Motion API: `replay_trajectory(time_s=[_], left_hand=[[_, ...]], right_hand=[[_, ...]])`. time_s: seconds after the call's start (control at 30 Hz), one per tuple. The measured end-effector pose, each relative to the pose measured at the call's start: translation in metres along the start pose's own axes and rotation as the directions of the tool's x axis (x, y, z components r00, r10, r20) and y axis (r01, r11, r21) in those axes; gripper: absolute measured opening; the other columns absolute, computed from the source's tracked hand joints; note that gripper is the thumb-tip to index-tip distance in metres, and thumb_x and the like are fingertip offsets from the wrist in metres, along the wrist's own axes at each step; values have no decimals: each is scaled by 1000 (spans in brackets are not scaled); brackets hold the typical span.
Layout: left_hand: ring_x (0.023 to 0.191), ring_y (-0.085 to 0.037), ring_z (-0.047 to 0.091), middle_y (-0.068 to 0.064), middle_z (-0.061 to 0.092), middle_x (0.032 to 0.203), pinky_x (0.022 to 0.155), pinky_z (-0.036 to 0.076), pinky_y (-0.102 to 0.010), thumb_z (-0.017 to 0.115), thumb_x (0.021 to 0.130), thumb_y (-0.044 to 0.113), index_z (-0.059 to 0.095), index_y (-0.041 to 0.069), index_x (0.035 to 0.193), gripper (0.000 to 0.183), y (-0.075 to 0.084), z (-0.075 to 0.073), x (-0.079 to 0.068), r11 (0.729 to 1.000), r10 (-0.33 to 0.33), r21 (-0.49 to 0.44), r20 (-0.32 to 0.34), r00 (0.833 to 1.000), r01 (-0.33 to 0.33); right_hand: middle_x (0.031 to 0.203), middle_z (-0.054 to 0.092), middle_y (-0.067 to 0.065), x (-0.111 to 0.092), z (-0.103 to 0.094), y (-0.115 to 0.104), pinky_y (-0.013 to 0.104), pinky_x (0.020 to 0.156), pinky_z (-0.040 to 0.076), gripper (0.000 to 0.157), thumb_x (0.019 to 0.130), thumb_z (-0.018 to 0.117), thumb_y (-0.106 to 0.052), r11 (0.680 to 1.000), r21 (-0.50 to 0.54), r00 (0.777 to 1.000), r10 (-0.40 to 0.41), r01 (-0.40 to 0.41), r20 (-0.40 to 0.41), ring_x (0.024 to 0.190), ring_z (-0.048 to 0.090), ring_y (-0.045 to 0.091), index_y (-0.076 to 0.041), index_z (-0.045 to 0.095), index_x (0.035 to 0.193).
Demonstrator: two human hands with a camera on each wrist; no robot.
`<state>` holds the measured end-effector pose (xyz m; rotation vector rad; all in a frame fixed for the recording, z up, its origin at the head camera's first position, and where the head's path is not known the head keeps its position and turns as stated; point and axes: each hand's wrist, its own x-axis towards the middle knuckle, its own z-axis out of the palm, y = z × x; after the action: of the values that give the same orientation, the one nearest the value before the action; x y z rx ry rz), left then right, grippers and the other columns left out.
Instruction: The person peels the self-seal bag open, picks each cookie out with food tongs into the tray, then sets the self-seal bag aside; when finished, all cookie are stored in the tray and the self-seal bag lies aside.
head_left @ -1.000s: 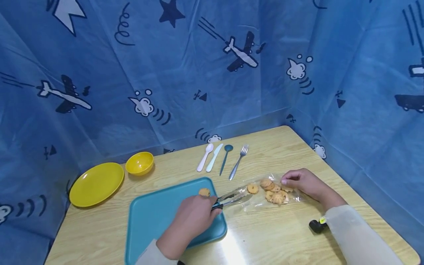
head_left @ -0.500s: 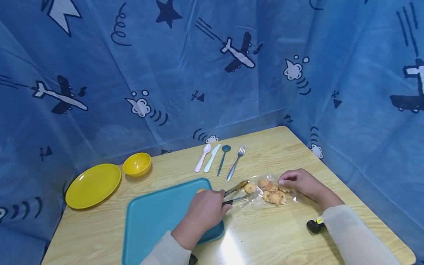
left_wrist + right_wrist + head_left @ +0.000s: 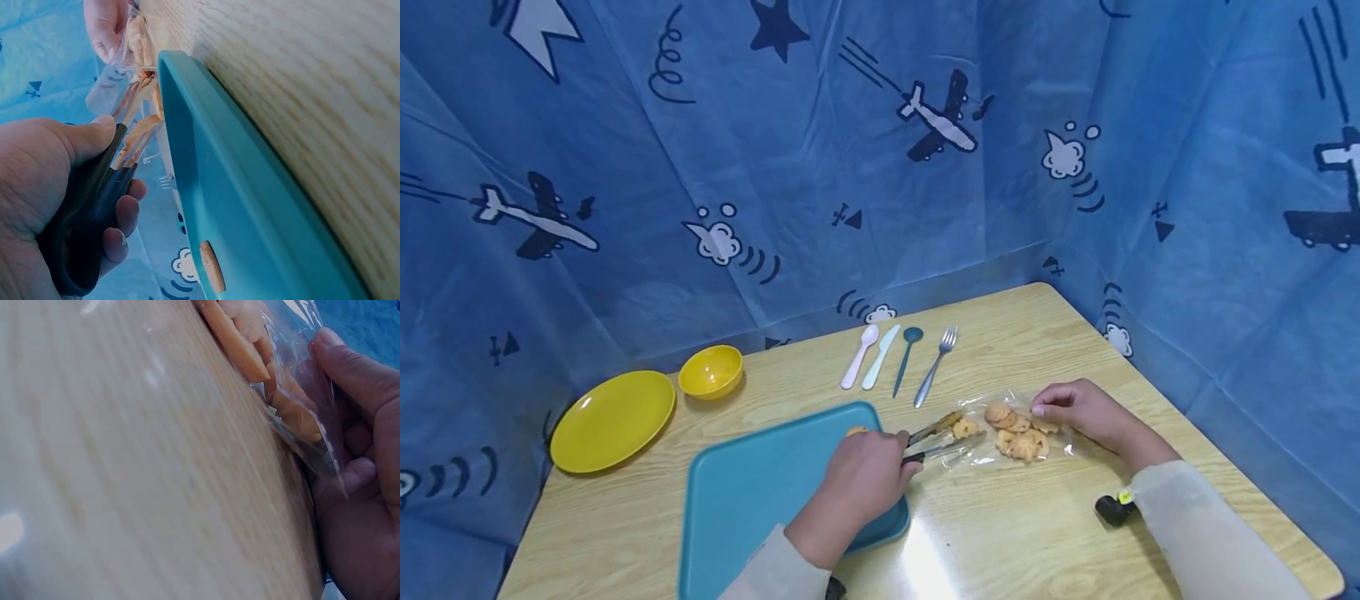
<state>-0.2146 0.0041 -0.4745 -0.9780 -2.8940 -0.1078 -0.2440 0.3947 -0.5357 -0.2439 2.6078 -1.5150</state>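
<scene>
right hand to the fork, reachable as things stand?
Likely yes, though the right hand pinches the clear bag, so it would probably need to let go first. The fork lies uncovered on the table beyond the bag, and nothing tall appears in the way.

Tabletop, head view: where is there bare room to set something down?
Bare tabletop: the near side of the bag, between tray and right sleeve; right of the fork, beyond the right hand. The tray's left part is bare. Crowded: from tray to bag, where the left hand holds tongs, a cookie between their tips.
</scene>
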Motion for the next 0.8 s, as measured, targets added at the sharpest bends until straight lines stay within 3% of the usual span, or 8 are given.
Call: replay_trajectory(time_s=[0.17,0.37,0.8], left_hand=[[54,-13,55,5,61,64,51,44,-34,66,98,48,74,17,108,34,2,-2,-2,1000,-2,3,2,1000,2],[50,-11,48,8,52,58,48,38,-32,66,98,48,67,19,88,30,3,-5,-5,1000,13,-16,-13,1000,-13],[49,-11,46,8,50,57,47,37,-32,67,98,47,66,19,86,30,2,-9,-10,999,12,-34,-13,1000,-13]], right_hand=[[110,75,6,1,1,3,24,87,52,20,94,75,-24,1000,-1,1000,2,-2,-8,98,67,10,-8,79,105],[111,75,7,1,0,3,24,87,52,20,94,75,-26,1000,0,1000,22,-22,8,98,66,11,-9,79,106],[109,75,5,0,-1,0,25,86,53,21,94,75,-26,1000,3,1000,25,-25,7,97,66,11,-9,79,106]])
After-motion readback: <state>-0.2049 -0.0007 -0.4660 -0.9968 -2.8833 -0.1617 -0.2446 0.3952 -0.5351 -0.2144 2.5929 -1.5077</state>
